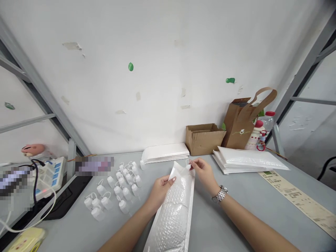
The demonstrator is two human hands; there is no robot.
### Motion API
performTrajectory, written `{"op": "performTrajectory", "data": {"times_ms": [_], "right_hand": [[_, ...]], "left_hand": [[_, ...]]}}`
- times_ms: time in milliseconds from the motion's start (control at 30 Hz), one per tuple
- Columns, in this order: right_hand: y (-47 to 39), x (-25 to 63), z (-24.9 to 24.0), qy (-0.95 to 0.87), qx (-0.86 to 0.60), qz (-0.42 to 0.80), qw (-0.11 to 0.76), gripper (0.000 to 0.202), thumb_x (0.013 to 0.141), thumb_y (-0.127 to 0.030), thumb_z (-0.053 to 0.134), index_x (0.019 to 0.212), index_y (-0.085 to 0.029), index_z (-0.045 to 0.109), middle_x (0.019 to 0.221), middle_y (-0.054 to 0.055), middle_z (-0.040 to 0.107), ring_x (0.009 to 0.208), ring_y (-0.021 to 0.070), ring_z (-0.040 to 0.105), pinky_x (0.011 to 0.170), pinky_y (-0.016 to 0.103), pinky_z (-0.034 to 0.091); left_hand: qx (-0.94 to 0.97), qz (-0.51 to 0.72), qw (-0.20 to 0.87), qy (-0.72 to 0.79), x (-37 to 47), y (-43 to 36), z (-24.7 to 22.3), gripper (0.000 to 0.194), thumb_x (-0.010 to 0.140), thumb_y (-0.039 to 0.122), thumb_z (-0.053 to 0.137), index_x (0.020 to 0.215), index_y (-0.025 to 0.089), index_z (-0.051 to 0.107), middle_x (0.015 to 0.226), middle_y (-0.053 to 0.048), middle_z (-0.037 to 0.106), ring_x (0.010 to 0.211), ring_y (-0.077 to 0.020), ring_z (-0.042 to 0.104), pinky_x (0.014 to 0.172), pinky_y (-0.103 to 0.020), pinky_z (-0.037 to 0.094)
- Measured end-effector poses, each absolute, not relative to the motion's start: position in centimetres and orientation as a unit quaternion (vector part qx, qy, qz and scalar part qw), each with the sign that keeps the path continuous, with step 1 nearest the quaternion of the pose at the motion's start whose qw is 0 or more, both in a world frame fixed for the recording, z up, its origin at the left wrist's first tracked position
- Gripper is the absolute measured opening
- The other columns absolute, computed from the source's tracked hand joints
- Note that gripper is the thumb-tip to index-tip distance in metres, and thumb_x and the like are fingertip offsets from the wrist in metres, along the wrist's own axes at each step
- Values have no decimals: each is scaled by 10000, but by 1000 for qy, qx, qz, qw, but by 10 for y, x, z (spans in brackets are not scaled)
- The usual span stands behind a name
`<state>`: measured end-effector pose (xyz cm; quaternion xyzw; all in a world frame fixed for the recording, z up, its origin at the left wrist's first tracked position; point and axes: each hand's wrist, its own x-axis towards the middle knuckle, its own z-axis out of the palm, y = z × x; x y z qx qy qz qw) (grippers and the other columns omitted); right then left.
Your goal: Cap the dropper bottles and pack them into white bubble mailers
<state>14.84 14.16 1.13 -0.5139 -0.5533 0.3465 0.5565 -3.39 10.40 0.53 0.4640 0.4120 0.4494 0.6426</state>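
Observation:
A long white bubble mailer [173, 213] lies at a slant in front of me, its mouth at the far end. My left hand [160, 190] is closed on the mailer's left edge just below the mouth, thumb on top. At the mouth's right side, my right hand [203, 174] pinches a small white bottle [188, 166] with a thin loop on its cap; most of this bottle is hidden by the fingers and the mailer. Several similar small white bottles [126, 192] with looped caps stand in a loose group on the grey table [220, 227] to the left.
Stacked white mailers lie at the back [165, 152] and right [249, 161]. Behind them are an open cardboard box [206, 141] and a brown paper bag [237, 126]. A printed paper strip [296, 199] runs along the right. Leftward sit a power strip [49, 178] and cables.

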Motion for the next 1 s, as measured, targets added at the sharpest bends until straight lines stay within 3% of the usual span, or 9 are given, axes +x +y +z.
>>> {"op": "performTrajectory", "data": {"times_ms": [200,333,533,800,900,1000], "right_hand": [[147,146,8,-517,-518,444,517,371,609,-544,653,589,-186,558,528,20,627,527,188,608,539,302,452],[148,144,3,-514,-519,464,501,386,589,-558,655,652,-192,547,533,8,624,532,182,609,523,288,444],[147,142,0,-569,-496,463,465,410,647,-589,602,634,-187,521,600,-2,594,598,154,559,593,272,423],[131,134,6,-685,-449,460,344,498,777,-571,486,475,-183,408,486,-59,335,476,89,314,469,230,274],[128,133,8,-700,-455,430,344,475,804,-554,463,509,-181,457,542,-35,409,533,117,390,521,245,334],[128,133,8,-723,-468,343,375,376,841,-490,456,659,-182,574,711,21,545,713,179,501,700,305,396]], "left_hand": [[463,455,636,418,-33,106,4,493,590,516,715,874,113,722,624,-18,670,616,-187,574,611,-276,408],[463,460,630,421,-33,106,1,502,591,520,710,873,106,720,628,-20,668,616,-183,560,614,-275,398],[462,466,626,421,-35,106,0,476,622,511,693,873,107,715,625,-20,665,633,-175,551,597,-255,385],[468,469,620,420,-34,106,-1,459,629,502,689,866,110,711,640,-31,676,642,-189,572,632,-281,413],[469,470,616,424,-34,107,-1,466,622,509,689,857,108,711,633,-34,677,656,-199,578,643,-290,419],[473,469,610,429,-36,109,-2,470,629,510,684,865,104,709,637,-39,681,657,-203,581,638,-291,417]]}}
